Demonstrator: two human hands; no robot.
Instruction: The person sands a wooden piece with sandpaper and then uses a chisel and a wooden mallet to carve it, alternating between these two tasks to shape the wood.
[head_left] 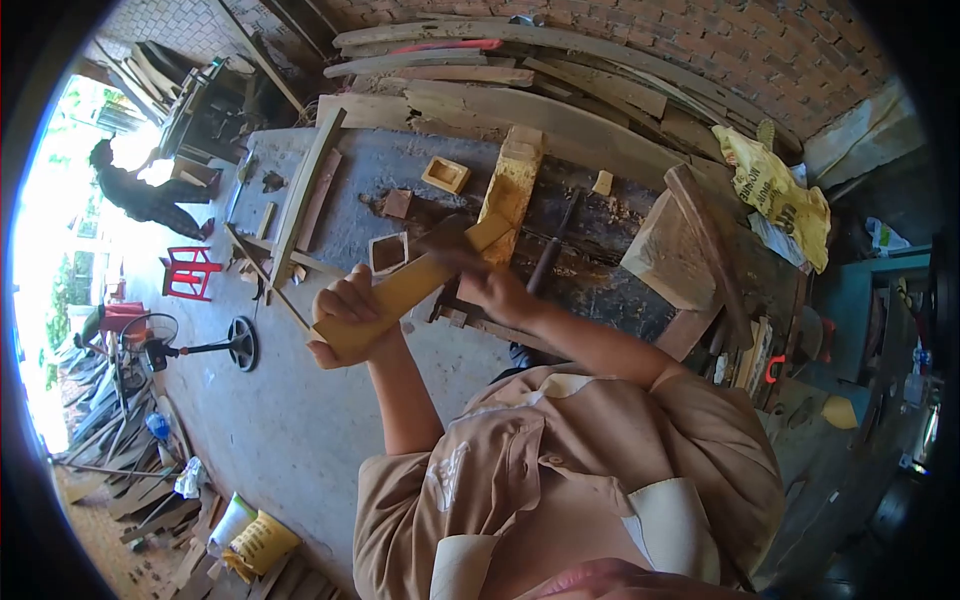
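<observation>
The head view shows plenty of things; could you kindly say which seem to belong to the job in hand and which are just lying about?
Seemingly in the job:
pale wooden piece, gripped by the left hand
blurred dark object at the right hand

Apparently just lying about:
stacked planks
yellow sack at upper right
floor fan

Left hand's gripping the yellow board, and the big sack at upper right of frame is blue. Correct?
Not quite: the head view shows the sack is yellow, not blue. The rest holds: it lies at upper right of frame, and the left hand grips the yellow board.
</observation>
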